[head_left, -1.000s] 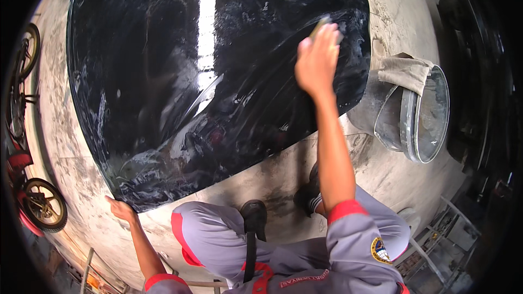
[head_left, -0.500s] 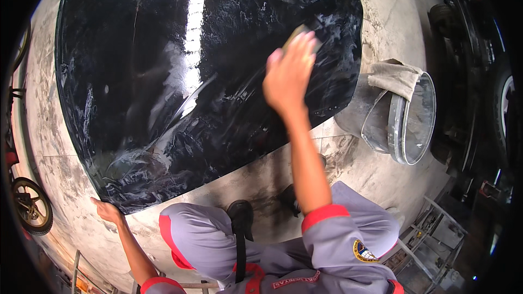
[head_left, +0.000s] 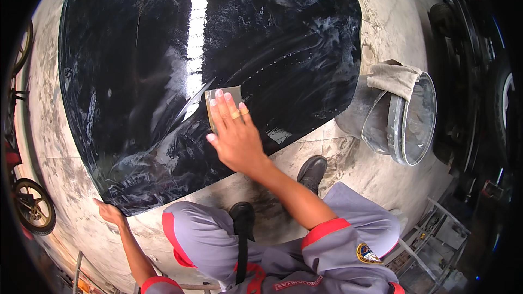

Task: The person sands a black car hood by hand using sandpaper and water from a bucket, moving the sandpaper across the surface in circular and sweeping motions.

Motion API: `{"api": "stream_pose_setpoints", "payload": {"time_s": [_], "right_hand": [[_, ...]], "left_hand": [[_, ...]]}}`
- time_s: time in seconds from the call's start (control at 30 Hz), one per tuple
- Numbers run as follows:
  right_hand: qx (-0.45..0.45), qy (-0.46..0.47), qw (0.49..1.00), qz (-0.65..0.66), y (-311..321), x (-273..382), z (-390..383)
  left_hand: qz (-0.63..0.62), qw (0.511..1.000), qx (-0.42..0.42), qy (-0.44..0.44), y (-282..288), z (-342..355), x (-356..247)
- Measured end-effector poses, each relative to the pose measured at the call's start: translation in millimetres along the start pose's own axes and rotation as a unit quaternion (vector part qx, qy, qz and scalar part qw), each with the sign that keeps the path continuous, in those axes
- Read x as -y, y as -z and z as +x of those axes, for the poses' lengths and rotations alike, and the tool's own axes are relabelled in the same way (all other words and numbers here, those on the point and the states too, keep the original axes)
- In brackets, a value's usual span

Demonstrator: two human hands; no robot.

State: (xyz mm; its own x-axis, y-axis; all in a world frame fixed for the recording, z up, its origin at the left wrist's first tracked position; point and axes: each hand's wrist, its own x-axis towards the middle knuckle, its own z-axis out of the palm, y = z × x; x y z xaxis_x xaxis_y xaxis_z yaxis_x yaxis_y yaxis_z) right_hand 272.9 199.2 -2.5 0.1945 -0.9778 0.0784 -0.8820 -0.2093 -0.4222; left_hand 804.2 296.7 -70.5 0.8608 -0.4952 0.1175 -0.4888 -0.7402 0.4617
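A large black car panel [head_left: 136,76], wet and streaked with whitish smears, spreads before me. My right hand [head_left: 235,130] presses a folded tan-grey piece of sandpaper [head_left: 234,93] against its surface, right of the bright light reflection. The fingers lie over the sandpaper and cover most of it; two of them carry yellow bands. At the panel's near left corner, my left hand [head_left: 110,213] grips the edge, with its fingers partly hidden.
A grey bucket [head_left: 357,106] stands tilted beside the panel's right edge, with a beige cloth [head_left: 393,79] draped over its rim. Wheels [head_left: 34,207] show at the far left. A metal frame [head_left: 430,239] sits at lower right on the stained concrete floor [head_left: 60,169].
My right hand has swept the sandpaper from the panel's right side toward me and left, leaving a curved wet trail. My left hand stays at the corner.
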Motion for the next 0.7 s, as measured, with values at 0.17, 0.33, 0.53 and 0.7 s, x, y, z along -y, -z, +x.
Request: {"api": "stream_pose_setpoints", "payload": {"time_s": [0.17,0.33,0.53,0.7], "right_hand": [[-0.148,-0.121,0.975,-0.113,56.8,-136.7,50.5],[-0.012,-0.049,0.996,-0.067,11.8,-6.9,12.1],[-0.094,-0.104,0.973,-0.186,67.3,-126.4,43.1],[-0.035,-0.107,0.984,-0.139,34.7,-64.3,21.5]], "left_hand": [[-0.034,0.999,0.017,0.007,-10.6,-5.4,-7.4],[0.0,1.0,-0.006,-0.005,1.6,2.3,4.7],[-0.055,0.998,0.018,-0.009,-6.3,-4.1,-5.4],[-0.014,1.0,0.0,-0.007,-6.8,-0.6,-1.1]]}}
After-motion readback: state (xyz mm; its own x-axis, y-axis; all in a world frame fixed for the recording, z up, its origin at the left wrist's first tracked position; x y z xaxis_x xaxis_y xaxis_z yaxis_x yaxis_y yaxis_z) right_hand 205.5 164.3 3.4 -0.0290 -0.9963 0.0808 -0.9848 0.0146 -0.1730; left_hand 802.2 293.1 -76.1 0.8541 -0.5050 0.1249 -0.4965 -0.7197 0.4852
